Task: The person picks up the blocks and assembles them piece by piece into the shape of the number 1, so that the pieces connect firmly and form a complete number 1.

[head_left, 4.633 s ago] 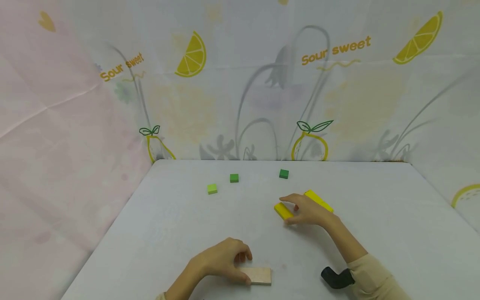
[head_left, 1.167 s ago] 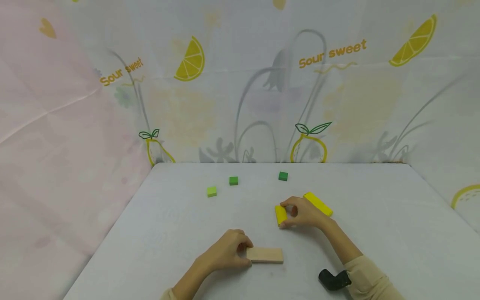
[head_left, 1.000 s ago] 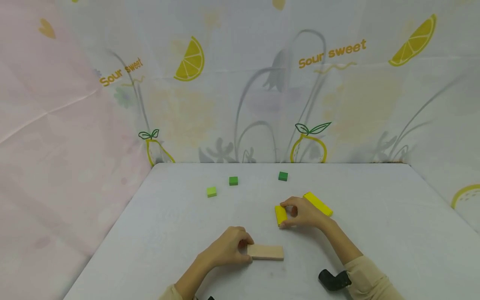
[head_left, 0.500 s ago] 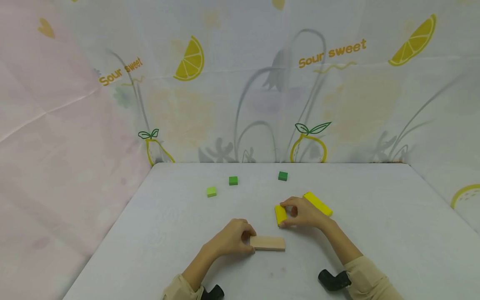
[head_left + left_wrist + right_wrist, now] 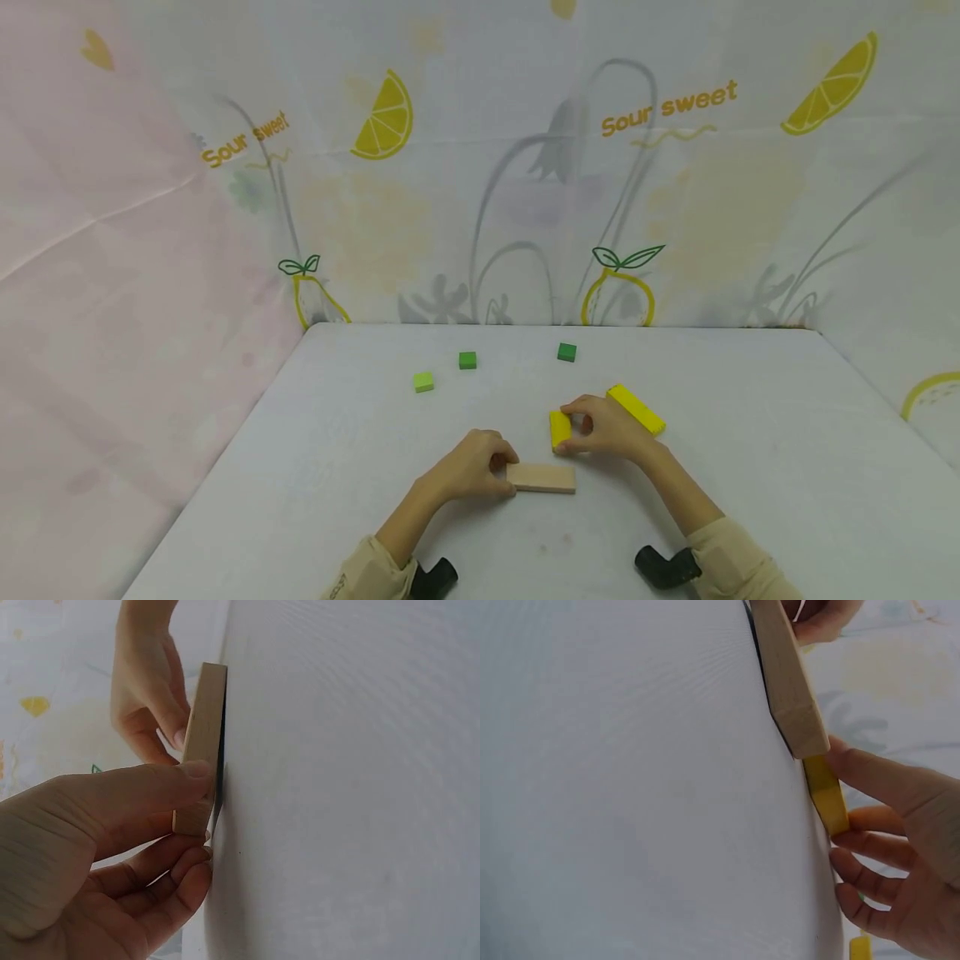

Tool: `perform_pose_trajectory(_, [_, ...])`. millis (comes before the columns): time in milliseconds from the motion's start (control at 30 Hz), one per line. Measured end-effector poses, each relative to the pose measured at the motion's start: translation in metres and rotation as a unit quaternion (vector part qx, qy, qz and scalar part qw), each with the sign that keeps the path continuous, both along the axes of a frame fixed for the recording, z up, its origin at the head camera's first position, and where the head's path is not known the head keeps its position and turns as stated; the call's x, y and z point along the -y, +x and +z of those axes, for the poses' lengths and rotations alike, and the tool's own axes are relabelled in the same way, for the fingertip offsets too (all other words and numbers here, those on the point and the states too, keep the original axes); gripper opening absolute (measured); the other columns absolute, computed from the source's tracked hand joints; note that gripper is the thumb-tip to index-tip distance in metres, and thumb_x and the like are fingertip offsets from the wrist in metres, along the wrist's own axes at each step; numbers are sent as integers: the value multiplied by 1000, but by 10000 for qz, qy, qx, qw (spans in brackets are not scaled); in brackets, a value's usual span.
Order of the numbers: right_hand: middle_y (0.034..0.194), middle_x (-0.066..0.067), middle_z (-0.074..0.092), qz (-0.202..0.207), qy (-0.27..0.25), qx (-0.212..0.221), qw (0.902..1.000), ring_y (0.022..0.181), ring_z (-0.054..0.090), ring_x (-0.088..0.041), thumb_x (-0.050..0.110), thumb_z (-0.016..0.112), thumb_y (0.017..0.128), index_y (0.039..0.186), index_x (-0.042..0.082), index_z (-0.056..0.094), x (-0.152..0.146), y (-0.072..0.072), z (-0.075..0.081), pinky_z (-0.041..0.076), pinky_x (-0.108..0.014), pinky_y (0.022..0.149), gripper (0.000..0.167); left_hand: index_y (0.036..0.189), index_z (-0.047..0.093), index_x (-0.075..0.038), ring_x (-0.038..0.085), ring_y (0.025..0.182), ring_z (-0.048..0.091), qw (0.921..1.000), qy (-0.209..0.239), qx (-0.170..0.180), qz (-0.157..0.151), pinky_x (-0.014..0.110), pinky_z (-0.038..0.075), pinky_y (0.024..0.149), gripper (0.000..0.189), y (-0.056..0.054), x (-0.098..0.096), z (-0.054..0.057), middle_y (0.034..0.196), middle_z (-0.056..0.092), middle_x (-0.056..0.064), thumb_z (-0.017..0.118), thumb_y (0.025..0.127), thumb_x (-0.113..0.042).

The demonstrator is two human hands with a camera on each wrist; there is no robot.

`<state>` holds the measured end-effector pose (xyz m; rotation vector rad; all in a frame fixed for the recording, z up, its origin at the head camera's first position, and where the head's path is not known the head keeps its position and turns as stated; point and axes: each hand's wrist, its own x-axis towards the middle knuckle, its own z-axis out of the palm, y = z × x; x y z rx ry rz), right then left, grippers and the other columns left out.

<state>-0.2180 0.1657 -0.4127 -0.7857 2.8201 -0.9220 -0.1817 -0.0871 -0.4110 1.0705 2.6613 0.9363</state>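
My left hand (image 5: 474,467) pinches the left end of a plain wooden block (image 5: 546,478), thumb on one long side and fingers on the other. In the left wrist view the wooden block (image 5: 204,720) lies close over the white tabletop. Just beyond it, my right hand (image 5: 611,429) holds a short yellow block (image 5: 559,430) between thumb and fingers. The right wrist view shows the wooden block's end (image 5: 806,735) close in front of the yellow block (image 5: 826,799), partly covering it. In the head view a gap shows between the two blocks.
A longer yellow block (image 5: 636,408) lies behind my right hand. Farther back on the white table (image 5: 337,467) are a light green block (image 5: 423,382), a mid-green block (image 5: 467,360) and a dark green block (image 5: 567,352). Black wrist mounts (image 5: 667,567) sit at both sleeves.
My left hand has taken hold of the wooden block and moved it away from the front edge and rightward, nearer the yellow one. The right hand has turned the short yellow block slightly, then stayed put.
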Motion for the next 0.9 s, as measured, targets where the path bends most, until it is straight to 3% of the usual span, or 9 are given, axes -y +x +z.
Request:
perform_pose_trajectory(367, [104,-12,63,336,-51,-89,9994,72,47,-12,37,79,73,115,-8,60,10,7,0,41,-21,62,65,93,71,0,5,71,50,10000,11,-21,25,17,44,64,27,-1,-2,-2,79,61,2,80,70,-8])
perform_pose_trajectory(533, [105,-12,63,337,141,-195,9991,71,47,-10,37,78,75,115,-7,61,13,9,-1,41,-20,61,63,93,71,1,6,71,51,10000,-4,-41,25,16,44,65,26,0,-4,-1,79,61,2,80,70,-8])
perform_pose_trajectory(900, [104,-10,63,338,80,21,9994,75,48,-11,35,76,77,117,-9,60,14,11,0,41,-20,62,61,93,71,2,5,71,50,10000,50,-11,15,15,44,64,26,0,-4,-3,79,59,2,81,70,-7])
